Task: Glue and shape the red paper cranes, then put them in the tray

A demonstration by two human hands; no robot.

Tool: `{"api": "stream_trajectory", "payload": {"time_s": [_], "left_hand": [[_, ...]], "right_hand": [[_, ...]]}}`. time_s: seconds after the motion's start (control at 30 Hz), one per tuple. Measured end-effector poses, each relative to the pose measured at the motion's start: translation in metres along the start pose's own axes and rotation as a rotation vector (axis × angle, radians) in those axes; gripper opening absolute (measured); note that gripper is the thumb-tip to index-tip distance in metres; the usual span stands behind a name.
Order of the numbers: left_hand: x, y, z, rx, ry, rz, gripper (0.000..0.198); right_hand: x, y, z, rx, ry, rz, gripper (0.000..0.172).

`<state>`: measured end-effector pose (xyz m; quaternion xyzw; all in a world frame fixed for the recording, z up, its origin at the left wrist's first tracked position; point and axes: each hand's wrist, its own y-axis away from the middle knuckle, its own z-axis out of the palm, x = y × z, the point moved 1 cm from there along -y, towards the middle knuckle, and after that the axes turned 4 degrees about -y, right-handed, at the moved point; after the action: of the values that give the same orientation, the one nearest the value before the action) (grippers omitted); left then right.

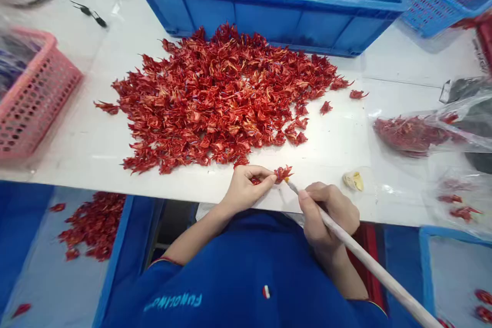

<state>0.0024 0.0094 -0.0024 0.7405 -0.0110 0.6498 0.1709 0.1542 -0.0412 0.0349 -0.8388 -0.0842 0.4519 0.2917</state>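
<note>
My left hand [251, 184] pinches a small red flower-like piece [283, 173] between thumb and fingertips, just above the table's front edge. Another bit of red shows inside its curled fingers. A long, pale-handled paintbrush [361, 253] is gripped in my right hand [328, 212], its handle slanting down to the lower right. The yellow-tinged brush tip meets the red piece. Beyond both hands spreads a large heap of similar red pieces [215, 102]. Right of my right hand lies a small cream-and-yellow lump [353, 181], which I cannot make out clearly.
A blue crate [269, 15] of dark green pieces stands behind the heap. A pink basket [42, 97] is at left, a blue basket [434, 0] at far right. Bagged red pieces [415, 133] lie at right. Below the table edge, a blue-rimmed bin [115, 266] holds red pieces.
</note>
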Motion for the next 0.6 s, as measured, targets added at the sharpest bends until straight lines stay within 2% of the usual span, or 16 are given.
{"api": "stream_trajectory", "payload": {"time_s": [0.07,0.17,0.3,0.43,0.6], "left_hand": [[-0.001,0.000,-0.002,0.007,0.016,-0.002,0.019],[-0.001,0.000,-0.003,0.011,0.050,-0.006,0.019],[0.000,0.000,-0.005,-0.012,0.104,-0.030,0.023],[-0.001,-0.001,-0.005,0.016,0.166,-0.079,0.026],[-0.003,-0.002,-0.004,-0.007,0.221,-0.101,0.024]], "right_hand": [[0.002,-0.001,0.006,-0.074,0.006,0.026,0.020],[0.003,-0.001,0.011,-0.118,0.000,0.055,0.021],[0.000,-0.001,0.012,-0.039,-0.029,0.049,0.019],[-0.003,0.001,0.012,-0.127,0.007,0.037,0.022],[-0.008,0.002,0.010,-0.011,-0.036,0.001,0.020]]}}
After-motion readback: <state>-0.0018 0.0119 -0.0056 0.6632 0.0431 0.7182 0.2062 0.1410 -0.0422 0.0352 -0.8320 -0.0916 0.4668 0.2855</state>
